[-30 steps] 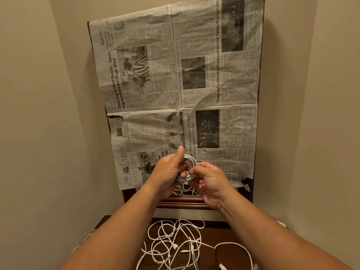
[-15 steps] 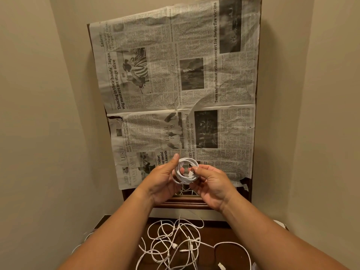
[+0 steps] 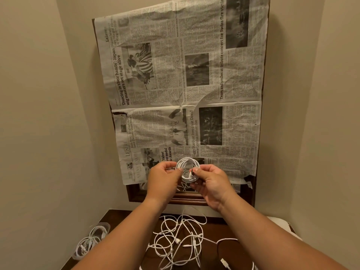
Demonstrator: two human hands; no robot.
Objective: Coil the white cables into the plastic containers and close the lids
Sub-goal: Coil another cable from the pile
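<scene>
A dark wooden worktop [image 3: 214, 228] carries a loose tangle of white cables [image 3: 181, 242] near its middle. At its left edge sit clear plastic containers [image 3: 91, 240] with coiled white cable inside. A white object [image 3: 280, 225], too cropped to identify, lies at the right edge.

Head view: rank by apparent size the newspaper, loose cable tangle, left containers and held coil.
1. newspaper
2. loose cable tangle
3. plastic containers
4. coiled cable
The containers lie nearer the camera than the coil, so those last two are unsure.
</scene>
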